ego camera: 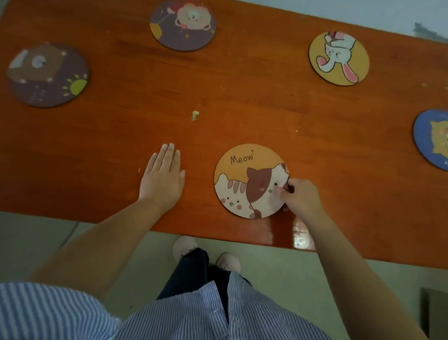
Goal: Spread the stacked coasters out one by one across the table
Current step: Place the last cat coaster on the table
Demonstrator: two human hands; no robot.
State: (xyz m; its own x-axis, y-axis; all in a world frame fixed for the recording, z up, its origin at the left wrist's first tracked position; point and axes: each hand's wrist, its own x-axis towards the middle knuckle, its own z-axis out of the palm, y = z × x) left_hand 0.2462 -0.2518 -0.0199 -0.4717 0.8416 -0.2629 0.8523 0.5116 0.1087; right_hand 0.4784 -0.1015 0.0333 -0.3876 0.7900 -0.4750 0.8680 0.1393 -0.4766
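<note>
An orange "Meow" coaster (247,181) with two cats lies near the table's front edge. My right hand (302,198) pinches its right rim, thumb on top. My left hand (163,175) rests flat on the table, palm down, a little left of that coaster and apart from it. Several other round coasters lie spread out singly: a purple bear one (48,75) at the left, a purple sheep one (183,25) at the back, a yellow rabbit one (339,58) at the back right, and a blue cat one (444,139) at the far right.
The orange-brown wooden table (143,81) spans the view, with its front edge near my body. A small white scrap (195,115) lies near the middle. Grey floor, my feet (207,252) and striped shirt show below the edge.
</note>
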